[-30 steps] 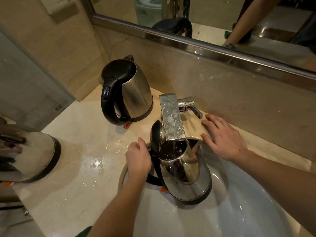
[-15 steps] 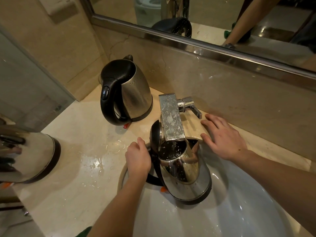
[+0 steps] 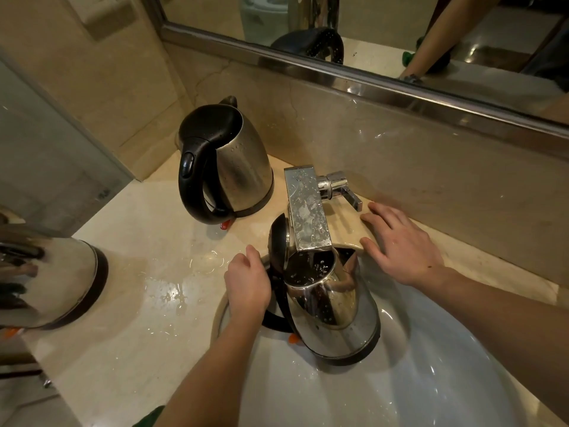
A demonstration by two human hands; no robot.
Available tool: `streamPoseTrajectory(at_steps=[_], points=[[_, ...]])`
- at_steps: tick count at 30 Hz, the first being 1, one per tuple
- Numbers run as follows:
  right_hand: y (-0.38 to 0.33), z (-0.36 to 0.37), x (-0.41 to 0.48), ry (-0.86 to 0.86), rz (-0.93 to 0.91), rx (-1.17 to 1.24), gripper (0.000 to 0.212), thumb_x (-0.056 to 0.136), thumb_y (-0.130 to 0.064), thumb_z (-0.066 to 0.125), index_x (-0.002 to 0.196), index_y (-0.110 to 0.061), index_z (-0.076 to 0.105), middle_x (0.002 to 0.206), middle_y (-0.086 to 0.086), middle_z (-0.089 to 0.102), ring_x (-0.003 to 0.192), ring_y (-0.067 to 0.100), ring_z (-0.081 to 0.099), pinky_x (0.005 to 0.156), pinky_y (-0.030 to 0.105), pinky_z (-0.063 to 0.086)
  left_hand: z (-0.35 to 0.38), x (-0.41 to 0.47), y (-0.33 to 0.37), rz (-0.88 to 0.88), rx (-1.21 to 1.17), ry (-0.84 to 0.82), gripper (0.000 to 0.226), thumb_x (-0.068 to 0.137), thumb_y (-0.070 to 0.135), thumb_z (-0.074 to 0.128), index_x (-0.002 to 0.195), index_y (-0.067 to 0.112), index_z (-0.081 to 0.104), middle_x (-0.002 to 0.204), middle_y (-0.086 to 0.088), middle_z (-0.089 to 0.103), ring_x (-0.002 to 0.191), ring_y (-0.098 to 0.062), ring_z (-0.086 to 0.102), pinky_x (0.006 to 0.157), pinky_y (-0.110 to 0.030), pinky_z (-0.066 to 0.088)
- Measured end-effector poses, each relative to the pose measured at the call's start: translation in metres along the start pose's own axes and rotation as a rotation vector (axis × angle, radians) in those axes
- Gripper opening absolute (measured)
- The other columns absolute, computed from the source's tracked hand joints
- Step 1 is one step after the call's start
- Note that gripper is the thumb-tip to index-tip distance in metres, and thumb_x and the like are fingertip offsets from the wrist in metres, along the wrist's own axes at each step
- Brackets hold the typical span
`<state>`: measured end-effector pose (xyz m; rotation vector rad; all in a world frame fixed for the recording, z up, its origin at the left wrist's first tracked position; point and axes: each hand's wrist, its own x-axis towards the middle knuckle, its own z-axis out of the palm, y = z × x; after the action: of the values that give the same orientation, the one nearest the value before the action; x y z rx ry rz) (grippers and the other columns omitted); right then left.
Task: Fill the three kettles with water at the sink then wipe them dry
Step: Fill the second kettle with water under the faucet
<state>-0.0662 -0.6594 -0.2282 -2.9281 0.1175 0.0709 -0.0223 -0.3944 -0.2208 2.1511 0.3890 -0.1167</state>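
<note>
A steel kettle (image 3: 334, 312) with its black lid flipped open sits in the white sink (image 3: 431, 380), its mouth right under the square chrome tap (image 3: 306, 208). My left hand (image 3: 248, 286) is shut on that kettle's black handle. My right hand (image 3: 401, 245) lies flat and open on the counter edge, just right of the tap lever (image 3: 341, 188). A second steel kettle (image 3: 237, 167), lid closed and wet with droplets, stands on the counter at the back left. A third kettle (image 3: 52, 282) is at the left edge, partly cut off.
The beige stone counter (image 3: 138, 303) has water puddles left of the sink. A mirror (image 3: 385, 32) runs along the back wall above a stone splashback. A glass panel (image 3: 46, 155) closes off the left side.
</note>
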Motion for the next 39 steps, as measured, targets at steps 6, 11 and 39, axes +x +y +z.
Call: streamPoseTrajectory(at_steps=[6, 11, 39], points=[[0.000, -0.002, -0.001, 0.007, -0.015, 0.020, 0.053, 0.099, -0.052, 0.033, 0.144, -0.025, 0.037, 0.155, -0.001, 0.029, 0.143, 0.019, 0.023, 0.114, 0.039, 0.028, -0.001, 0.001, -0.001, 0.019, 0.003, -0.008, 0.047, 0.105, 0.034, 0.031, 0.065, 0.010, 0.039, 0.063, -0.006, 0.035, 0.059, -0.018, 0.036, 0.056, -0.035, 0.033], [0.000, -0.003, -0.001, -0.012, -0.011, 0.057, 0.053, 0.100, -0.051, 0.033, 0.147, -0.027, 0.034, 0.158, -0.004, 0.025, 0.145, 0.016, 0.019, 0.117, 0.036, 0.021, 0.000, 0.004, -0.005, 0.017, 0.012, -0.026, 0.047, 0.105, 0.036, 0.030, 0.070, 0.008, 0.044, 0.069, -0.012, 0.039, 0.063, -0.023, 0.040, 0.060, -0.035, 0.037], [-0.070, -0.062, -0.022, 0.261, 0.189, 0.813, 0.041, 0.104, -0.037, 0.039, 0.130, -0.015, 0.061, 0.123, -0.002, 0.067, 0.114, 0.006, 0.058, 0.090, 0.015, 0.043, -0.003, 0.000, 0.000, -0.012, -0.003, -0.040, 0.049, 0.105, 0.040, 0.029, 0.070, 0.010, 0.046, 0.067, -0.007, 0.044, 0.063, -0.019, 0.044, 0.062, -0.036, 0.037]])
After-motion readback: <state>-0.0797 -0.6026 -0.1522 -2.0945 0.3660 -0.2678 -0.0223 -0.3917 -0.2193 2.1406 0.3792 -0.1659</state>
